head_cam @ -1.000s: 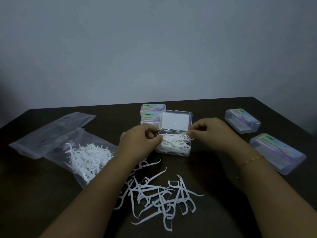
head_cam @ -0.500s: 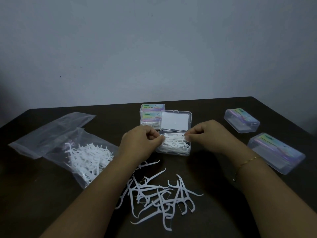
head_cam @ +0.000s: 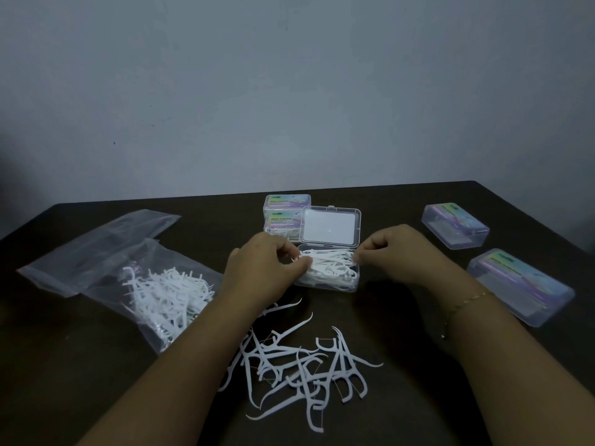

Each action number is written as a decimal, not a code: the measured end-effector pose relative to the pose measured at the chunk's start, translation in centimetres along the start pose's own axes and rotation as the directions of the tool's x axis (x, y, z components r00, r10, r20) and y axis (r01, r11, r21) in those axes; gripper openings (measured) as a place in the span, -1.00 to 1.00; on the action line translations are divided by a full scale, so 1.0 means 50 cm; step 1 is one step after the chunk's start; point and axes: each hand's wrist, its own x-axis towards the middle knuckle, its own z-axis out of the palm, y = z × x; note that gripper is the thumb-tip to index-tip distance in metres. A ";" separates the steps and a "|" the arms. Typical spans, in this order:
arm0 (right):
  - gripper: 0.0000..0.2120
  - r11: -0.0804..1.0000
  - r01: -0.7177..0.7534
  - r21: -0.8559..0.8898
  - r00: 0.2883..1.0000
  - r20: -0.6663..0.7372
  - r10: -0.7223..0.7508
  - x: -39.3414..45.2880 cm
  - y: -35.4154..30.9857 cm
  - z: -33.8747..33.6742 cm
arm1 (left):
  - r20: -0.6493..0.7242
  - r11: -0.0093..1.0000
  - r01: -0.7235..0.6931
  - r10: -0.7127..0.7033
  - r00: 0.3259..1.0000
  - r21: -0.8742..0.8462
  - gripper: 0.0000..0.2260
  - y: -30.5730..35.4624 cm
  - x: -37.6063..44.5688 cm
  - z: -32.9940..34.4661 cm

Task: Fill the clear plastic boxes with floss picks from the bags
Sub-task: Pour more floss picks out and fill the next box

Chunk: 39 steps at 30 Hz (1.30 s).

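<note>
An open clear plastic box (head_cam: 325, 283) sits mid-table with its lid (head_cam: 331, 226) raised behind it, holding white floss picks (head_cam: 331, 267). My left hand (head_cam: 264, 268) pinches the picks at the box's left end. My right hand (head_cam: 396, 252) pinches them at the right end. A loose pile of floss picks (head_cam: 296, 365) lies on the table in front of the box. On the left, a clear bag (head_cam: 161, 294) holds more picks.
Two stacked closed boxes (head_cam: 286, 214) stand behind the open one. Two more closed clear boxes (head_cam: 455, 225) (head_cam: 521, 284) lie at the right. An empty-looking bag (head_cam: 106, 233) lies behind the filled bag. The dark table (head_cam: 64, 365) ends at a grey wall.
Both hands have shifted slightly over the box while pinching the picks' ends, pressing the bundle down into it. Nothing else moved.
</note>
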 end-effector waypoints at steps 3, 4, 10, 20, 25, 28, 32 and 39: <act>-0.92 0.992 -0.028 0.123 0.991 -0.128 0.044 0.006 0.005 -0.002 | -0.002 1.000 0.011 -0.011 1.000 -0.010 -0.65 -0.002 -0.002 -0.004; -0.75 0.981 -0.050 0.188 0.987 -0.140 0.077 0.009 0.007 -0.003 | 0.028 0.999 0.025 -0.026 0.999 0.021 -0.48 -0.004 -0.002 -0.004; -0.32 0.871 -0.063 0.487 0.996 -0.021 0.084 0.017 0.009 0.007 | 0.121 0.991 0.035 -0.051 0.991 0.129 -0.17 -0.005 -0.001 0.009; -0.46 0.903 0.049 0.427 0.999 -0.021 -0.044 0.014 0.012 0.013 | 0.158 0.883 -0.100 0.030 0.987 0.459 -0.42 0.007 -0.009 0.024; -0.40 0.890 0.057 0.452 0.998 -0.011 -0.059 0.018 0.010 0.013 | 0.202 0.862 -0.124 0.025 0.979 0.492 -0.29 0.005 -0.011 0.031; -0.34 0.888 0.054 0.456 0.998 -0.013 -0.054 0.019 0.010 0.010 | 0.201 0.867 -0.124 0.029 0.979 0.483 -0.29 0.008 -0.014 0.031; -0.67 0.868 0.051 0.493 0.997 0.022 -0.071 0.006 0.012 0.004 | 0.176 0.888 -0.105 0.028 0.984 0.447 -0.30 0.008 -0.013 0.033; -0.85 0.971 0.108 0.215 0.985 0.109 -0.134 0.012 0.015 0.002 | 0.051 0.949 -0.046 0.032 0.998 0.313 -0.13 -0.001 -0.008 0.031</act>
